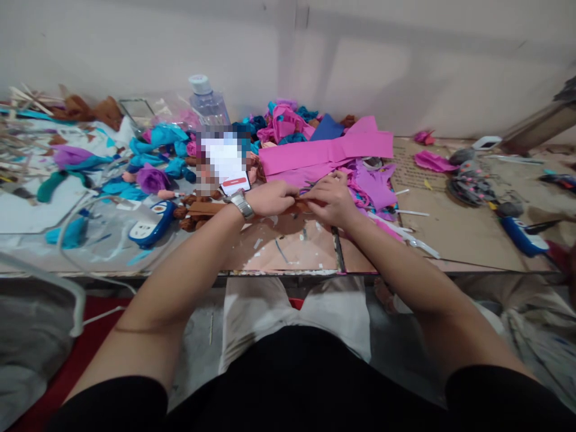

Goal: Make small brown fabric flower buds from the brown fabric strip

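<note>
Both hands meet over the table in the middle of the head view. My left hand (273,198), with a metal watch on its wrist, is closed on a brown strip of crepe paper (300,207). From the other side my right hand (332,198) pinches the same strip, its fingers curled. A dark pointed tool (309,183), perhaps scissors, shows by the right fingers; I cannot tell whether it is held. Pink crepe paper sheets (324,155) lie just beyond the hands. More brown paper (207,209) lies left of the left wrist.
A phone (228,165) leans near a clear bottle (209,102). Blue-and-white power strips (153,225) sit left and right (524,236). Crumpled coloured paper (157,162) and a white cable (67,225) spread leftward. Cardboard (432,222) covers the right side.
</note>
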Available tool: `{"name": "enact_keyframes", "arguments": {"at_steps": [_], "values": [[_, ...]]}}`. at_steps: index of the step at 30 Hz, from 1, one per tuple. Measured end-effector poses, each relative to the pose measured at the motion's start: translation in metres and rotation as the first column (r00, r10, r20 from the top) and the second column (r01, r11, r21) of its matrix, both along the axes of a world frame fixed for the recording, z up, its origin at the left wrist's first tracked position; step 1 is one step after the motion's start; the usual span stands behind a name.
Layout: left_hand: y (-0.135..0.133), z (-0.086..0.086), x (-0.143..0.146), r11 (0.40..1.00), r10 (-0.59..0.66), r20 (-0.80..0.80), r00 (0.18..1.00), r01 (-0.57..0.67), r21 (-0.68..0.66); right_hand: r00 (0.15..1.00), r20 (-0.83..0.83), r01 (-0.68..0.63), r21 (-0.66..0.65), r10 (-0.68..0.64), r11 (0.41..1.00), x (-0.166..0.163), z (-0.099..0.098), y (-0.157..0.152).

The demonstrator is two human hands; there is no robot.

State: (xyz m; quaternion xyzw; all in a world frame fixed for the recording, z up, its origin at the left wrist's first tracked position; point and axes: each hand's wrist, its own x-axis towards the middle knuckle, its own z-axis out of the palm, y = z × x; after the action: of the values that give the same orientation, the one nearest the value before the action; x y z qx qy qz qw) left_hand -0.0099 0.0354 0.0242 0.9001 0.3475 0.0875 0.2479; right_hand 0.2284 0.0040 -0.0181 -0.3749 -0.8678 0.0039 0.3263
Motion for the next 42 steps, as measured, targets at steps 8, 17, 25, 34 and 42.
{"name": "enact_keyframes", "arguments": {"at_steps": [8,17,25,34,42], "values": [[-0.001,0.001,0.003,0.998,0.054,0.034,0.998,-0.053,-0.041,1.000,-0.004,0.021,-0.004,-0.021,1.000,0.001,0.001,-0.001],[0.000,-0.002,0.004,0.997,0.066,0.095,0.993,-0.063,-0.042,0.999,-0.024,0.044,-0.023,-0.045,0.999,0.000,0.002,-0.002],[0.005,-0.010,0.003,0.998,0.041,0.173,0.984,-0.032,-0.051,0.997,-0.029,0.072,-0.040,-0.073,0.997,0.000,0.002,-0.003],[0.007,-0.010,0.001,1.000,-0.004,0.168,0.986,0.008,-0.023,0.999,-0.004,0.052,-0.034,-0.052,0.998,0.001,-0.001,-0.001],[0.004,-0.007,0.003,1.000,0.016,0.157,0.988,-0.012,-0.028,0.998,0.030,0.049,-0.071,-0.047,0.996,-0.001,0.001,-0.001]]}}
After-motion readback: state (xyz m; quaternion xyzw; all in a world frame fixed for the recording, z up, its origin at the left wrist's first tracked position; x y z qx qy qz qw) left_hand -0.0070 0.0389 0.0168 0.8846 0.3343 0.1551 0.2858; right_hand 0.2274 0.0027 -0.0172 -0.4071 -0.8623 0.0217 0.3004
